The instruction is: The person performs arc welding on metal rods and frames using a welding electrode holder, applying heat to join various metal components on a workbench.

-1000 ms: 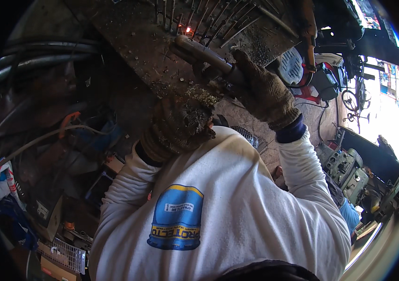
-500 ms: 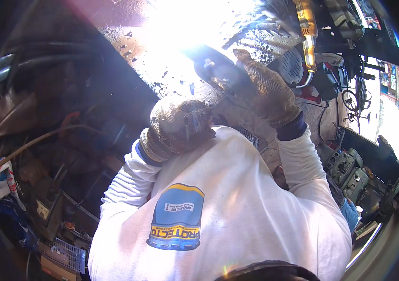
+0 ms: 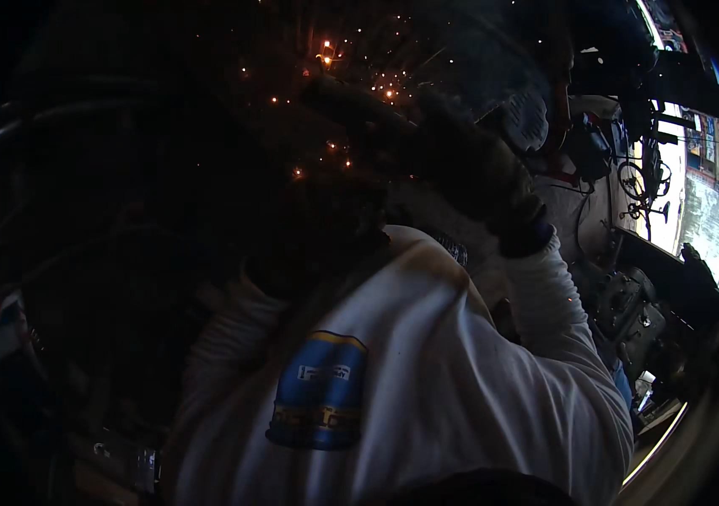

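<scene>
Most of the picture is in deep shade. My right hand (image 3: pixel 482 173), in a knitted work glove, is closed round a dark hand-held welding tool (image 3: pixel 351 105) that points up and to the left. Orange sparks (image 3: pixel 326 59) scatter around and beyond the tool's tip, and a few glow close to my left hand (image 3: pixel 325 211). That hand, gloved too, is bent in front of my chest and barely shows in the dark. Its fingers look closed; what they hold, if anything, is hidden. The work surface under the sparks is lost in blackness.
Right of my right hand are a grey ribbed piece (image 3: pixel 526 120) and a dark power tool (image 3: pixel 560 93). A bicycle (image 3: pixel 644 181) stands by the bright opening at the right. Below it sits a grey metal machine (image 3: pixel 629 308). The left side is too dark to read.
The blinding white arc at the tool's tip has gone out, leaving orange sparks, and the scene has darkened sharply. Both arms keep nearly the same place.
</scene>
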A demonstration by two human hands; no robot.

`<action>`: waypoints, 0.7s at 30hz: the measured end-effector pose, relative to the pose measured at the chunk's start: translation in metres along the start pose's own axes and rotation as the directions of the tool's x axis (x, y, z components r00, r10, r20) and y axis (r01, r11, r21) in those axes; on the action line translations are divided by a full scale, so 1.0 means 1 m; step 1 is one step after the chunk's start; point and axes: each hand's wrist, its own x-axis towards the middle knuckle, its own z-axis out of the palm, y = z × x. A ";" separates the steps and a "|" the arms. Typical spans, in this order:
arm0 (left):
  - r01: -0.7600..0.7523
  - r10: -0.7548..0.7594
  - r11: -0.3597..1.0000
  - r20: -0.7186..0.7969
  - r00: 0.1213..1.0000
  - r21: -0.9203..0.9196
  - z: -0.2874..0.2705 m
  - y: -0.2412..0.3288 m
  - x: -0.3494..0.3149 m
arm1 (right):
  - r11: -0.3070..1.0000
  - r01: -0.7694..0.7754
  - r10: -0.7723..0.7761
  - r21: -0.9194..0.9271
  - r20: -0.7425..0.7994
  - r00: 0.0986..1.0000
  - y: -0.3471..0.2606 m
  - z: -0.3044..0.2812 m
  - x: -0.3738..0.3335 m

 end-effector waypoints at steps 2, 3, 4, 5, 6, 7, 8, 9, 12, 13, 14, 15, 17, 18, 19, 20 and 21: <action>0.058 -0.059 0.998 -0.034 0.998 -0.013 0.008 0.003 -0.008 | 0.996 -0.045 0.044 0.081 0.013 0.999 -0.002 -0.007 0.004; 0.087 -0.088 0.996 -0.050 0.995 -0.021 0.009 0.004 -0.009 | 0.990 -0.068 0.066 0.122 0.021 0.998 -0.002 -0.009 0.006; 0.115 -0.117 0.993 -0.066 0.991 -0.031 0.010 0.005 -0.010 | 0.983 -0.092 0.088 0.161 0.030 0.996 -0.002 -0.011 0.008; 0.088 -0.085 0.996 -0.113 0.990 0.021 0.010 0.006 -0.009 | 1.000 0.000 0.000 0.007 0.013 1.000 -0.001 -0.010 0.011; 0.075 -0.068 0.996 -0.136 0.988 0.049 0.015 0.005 -0.013 | 0.996 0.047 -0.047 -0.070 0.010 0.999 0.000 -0.010 0.012; 0.063 -0.050 0.995 -0.157 0.986 0.078 0.019 0.005 -0.015 | 0.985 0.092 -0.092 -0.147 0.007 0.996 0.000 -0.011 0.013; 0.053 -0.031 0.991 -0.177 0.984 0.122 0.033 0.002 -0.026 | 0.995 0.030 -0.024 -0.094 0.067 0.997 -0.001 -0.013 0.014; 0.047 -0.019 0.989 -0.188 0.982 0.144 0.037 0.000 -0.029 | 0.998 -0.036 0.042 -0.047 0.132 0.990 -0.002 -0.015 0.014; -0.005 0.052 0.952 -0.148 0.988 0.305 0.043 -0.006 -0.030 | 0.999 0.011 -0.010 -0.033 0.025 1.000 0.000 -0.015 0.014; -0.022 0.071 0.936 -0.129 0.989 0.350 0.042 -0.008 -0.027 | 0.999 0.011 -0.010 -0.033 0.024 1.000 -0.001 -0.016 0.013; -0.062 0.121 0.945 -0.168 0.978 0.321 0.040 -0.012 -0.022 | 0.977 -0.171 0.161 0.131 0.084 0.983 -0.002 -0.018 0.013; -0.105 0.170 0.950 -0.206 0.964 0.293 0.038 -0.013 -0.019 | 0.894 -0.352 0.314 0.278 0.171 0.934 -0.002 -0.019 0.012; -0.034 0.094 0.968 -0.233 0.968 0.247 0.036 -0.003 -0.019 | 0.883 -0.350 0.323 0.313 0.135 0.937 -0.004 -0.022 0.016; 0.002 0.053 0.975 -0.245 0.968 0.221 0.037 -0.001 -0.021 | 0.872 -0.347 0.332 0.346 0.103 0.938 -0.005 -0.024 0.017; 0.038 0.013 0.980 -0.257 0.966 0.195 0.038 0.000 -0.022 | 0.872 -0.347 0.332 0.346 0.103 0.938 -0.005 -0.025 0.018; 0.036 0.017 0.975 -0.236 0.972 0.220 0.045 -0.001 -0.028 | 0.858 -0.368 0.343 0.358 0.134 0.930 -0.005 -0.027 0.018; 0.033 0.020 0.972 -0.225 0.974 0.232 0.046 -0.001 -0.028 | 0.844 -0.390 0.353 0.369 0.166 0.921 -0.005 -0.026 0.018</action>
